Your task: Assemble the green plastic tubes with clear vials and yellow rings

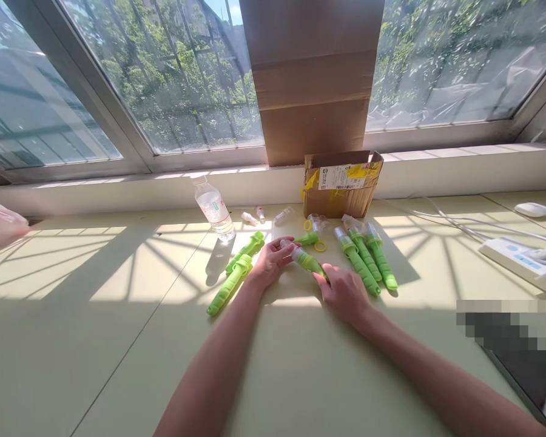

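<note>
Between my hands is a green tube (308, 262) with a clear cap, lying slantwise just above the table. My left hand (273, 261) has its fingers closed on the clear cap end. The lower green end is gripped by my right hand (343, 290). Two green handles (230, 285) lie left of my left hand. Another green piece (306, 239) lies behind the held tube, near a yellow ring (320, 246) and a second yellow ring (307, 225). To the right of my right hand, three green tubes (361, 261) with clear tops lie side by side.
A water bottle (215, 209) stands back left. Small white pieces (249, 218) and a clear cap (283, 216) lie behind my hands. A cardboard box (341, 185) stands by the window sill. A power strip (519, 258) with cables and a white mouse (533, 210) are at right.
</note>
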### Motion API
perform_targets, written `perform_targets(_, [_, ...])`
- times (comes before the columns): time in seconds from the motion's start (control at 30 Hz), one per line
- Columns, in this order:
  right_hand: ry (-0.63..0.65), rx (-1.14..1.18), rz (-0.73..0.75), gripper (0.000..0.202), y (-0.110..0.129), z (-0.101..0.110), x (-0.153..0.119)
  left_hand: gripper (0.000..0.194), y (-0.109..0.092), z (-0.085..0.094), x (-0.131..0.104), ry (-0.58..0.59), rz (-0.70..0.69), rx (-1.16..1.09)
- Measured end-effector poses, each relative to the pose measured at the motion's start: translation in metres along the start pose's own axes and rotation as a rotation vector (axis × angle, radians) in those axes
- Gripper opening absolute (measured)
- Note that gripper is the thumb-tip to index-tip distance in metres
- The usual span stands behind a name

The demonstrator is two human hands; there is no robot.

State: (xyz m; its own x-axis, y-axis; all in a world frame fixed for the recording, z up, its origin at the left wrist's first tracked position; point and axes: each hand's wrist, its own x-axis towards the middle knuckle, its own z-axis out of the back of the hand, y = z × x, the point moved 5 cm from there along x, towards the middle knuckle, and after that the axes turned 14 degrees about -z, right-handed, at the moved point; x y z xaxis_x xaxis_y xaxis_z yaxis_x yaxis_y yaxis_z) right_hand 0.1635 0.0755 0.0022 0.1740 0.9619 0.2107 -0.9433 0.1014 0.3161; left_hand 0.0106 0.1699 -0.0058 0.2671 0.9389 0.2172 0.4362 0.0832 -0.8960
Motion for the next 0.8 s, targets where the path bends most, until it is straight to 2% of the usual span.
perform_targets(0.13, [-0.148, 0.003, -0.014, 0.025, -0.002, 0.008, -0.001, 0.037, -0.001, -0.004, -0.001, -0.013, -0.029, -0.037])
perform_targets(0.23, [-0.208, -0.024, 0.007, 0.023, -0.001, 0.012, 0.0, 0.032, 0.003, -0.009, -0.002, -0.014, -0.032, -0.017])
perform_targets(0.37, [-0.173, -0.094, 0.04, 0.024, 0.001, 0.011, 0.001, 0.031, 0.007, -0.011, -0.002, -0.012, -0.036, 0.02])
perform_targets(0.57, [-0.042, -0.042, -0.022, 0.028, 0.0, 0.004, 0.002, 0.03, 0.002, -0.009, -0.002, 0.033, -0.023, 0.032])
perform_targets(0.8, [-0.197, 0.009, -0.028, 0.027, -0.005, 0.01, 0.003, 0.035, 0.003, -0.014, -0.004, 0.002, -0.016, -0.041])
